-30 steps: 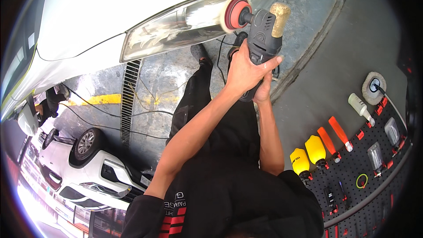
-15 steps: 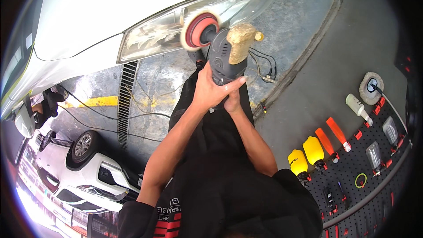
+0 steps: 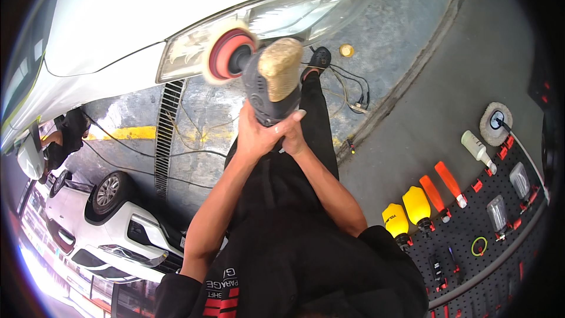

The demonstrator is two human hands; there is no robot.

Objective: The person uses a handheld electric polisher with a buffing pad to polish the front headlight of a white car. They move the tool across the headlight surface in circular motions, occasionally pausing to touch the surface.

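Both of my hands grip a dark grey polisher (image 3: pixel 257 89) with a stained tan cover over its head. My left hand (image 3: pixel 254 136) wraps round its body, thumb stretched across to the right. Partly hidden behind it, my right hand (image 3: pixel 293 136) closes round the lower grip. A red backing plate (image 3: pixel 229 53) carries a pale pad (image 3: pixel 210 62), blurred as if spinning. The pad overlaps the lower left part of a car's headlight (image 3: pixel 300 15); whether it touches the lens I cannot tell. White bodywork (image 3: pixel 147 3) surrounds the headlight.
A yellowish round cup (image 3: pixel 346 50) and cables (image 3: pixel 356 88) are on the floor beside my shoe (image 3: pixel 321 58). A drain grate (image 3: pixel 169 123) runs at left, with a white car (image 3: pixel 112 227) and a person (image 3: pixel 70 132) beyond. At right, a pegboard (image 3: pixel 465 235) holds bottles and brushes.
My hands and the polisher have moved left, carrying the pad toward the headlight's left end. My shoe and the whole cup on the floor now show.
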